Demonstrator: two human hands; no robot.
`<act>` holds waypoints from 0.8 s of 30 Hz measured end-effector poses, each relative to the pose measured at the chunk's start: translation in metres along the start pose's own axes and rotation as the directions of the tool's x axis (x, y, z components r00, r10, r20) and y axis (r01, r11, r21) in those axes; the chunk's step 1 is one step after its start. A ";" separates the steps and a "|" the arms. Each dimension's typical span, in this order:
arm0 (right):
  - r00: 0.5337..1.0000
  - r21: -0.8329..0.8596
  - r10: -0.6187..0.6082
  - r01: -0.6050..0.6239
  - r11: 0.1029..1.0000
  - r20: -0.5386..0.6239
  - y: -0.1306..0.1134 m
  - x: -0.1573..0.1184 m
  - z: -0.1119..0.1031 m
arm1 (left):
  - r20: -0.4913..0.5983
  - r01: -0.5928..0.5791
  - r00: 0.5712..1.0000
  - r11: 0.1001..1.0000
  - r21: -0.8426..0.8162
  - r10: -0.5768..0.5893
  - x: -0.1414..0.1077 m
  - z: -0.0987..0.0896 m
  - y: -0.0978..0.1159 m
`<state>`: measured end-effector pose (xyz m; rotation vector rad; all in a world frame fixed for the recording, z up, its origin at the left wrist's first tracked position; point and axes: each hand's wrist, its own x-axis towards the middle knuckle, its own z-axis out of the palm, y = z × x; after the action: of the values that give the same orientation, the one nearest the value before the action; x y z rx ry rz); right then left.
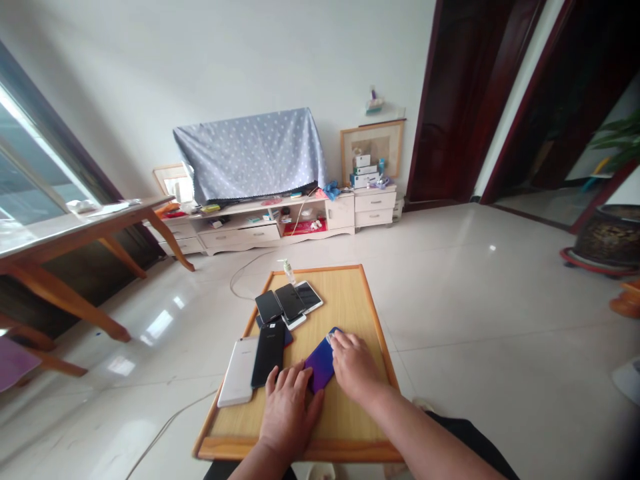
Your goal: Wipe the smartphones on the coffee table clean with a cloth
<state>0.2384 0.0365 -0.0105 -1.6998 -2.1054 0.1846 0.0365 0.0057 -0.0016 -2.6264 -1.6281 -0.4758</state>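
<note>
**Item 1.** A violet-blue smartphone (320,364) is lying on a low wooden worktop (350,427) near its front edge, tilted on the surface, with a glossy back shown upward. Its upper end is covered by the right hand (354,365), which is held in a narrow, cupped form with the fingers laid over the device. The left hand (289,415) is kept flat and widely spread just beside it, with the thumb against the phone's lower side.

**Item 2.** A white smartphone (239,371) and a black smartphone (269,353) are laid side by side to the left of the hands. Behind them, three further phones (290,301) are placed overlapping, with a blue phone edge (287,337) partly hidden beneath. A pump bottle (287,270) stands at the worktop's far edge.

**Item 3.** A white cable (245,277) is trailed across the tiled floor. Farther off, a low cream cabinet (260,233) is seen against the wall, partly draped with a dotted blue cloth (250,155).
</note>
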 end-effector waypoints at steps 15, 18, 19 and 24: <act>0.994 0.011 0.033 -0.034 0.999 0.101 -0.001 0.017 -0.005 | 0.024 0.004 1.000 1.000 0.025 -0.005 0.007 0.003 -0.001; 0.986 0.081 -0.116 0.107 0.991 0.115 -0.011 0.013 -0.002 | 0.032 -0.006 0.999 1.000 0.016 0.006 0.007 0.003 -0.002; 0.977 0.109 -0.176 0.163 0.981 0.120 -0.014 0.011 -0.002 | 0.033 -0.010 0.999 1.000 0.013 0.009 0.008 0.003 -0.002; 0.991 0.063 -0.075 0.068 0.996 0.113 0.000 0.019 -0.005 | 0.019 -0.004 1.000 1.000 0.029 0.003 0.008 0.003 0.001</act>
<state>0.2368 0.0541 -0.0015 -1.6121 -2.2170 0.3269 0.0413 0.0124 -0.0020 -2.6207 -1.6223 -0.4243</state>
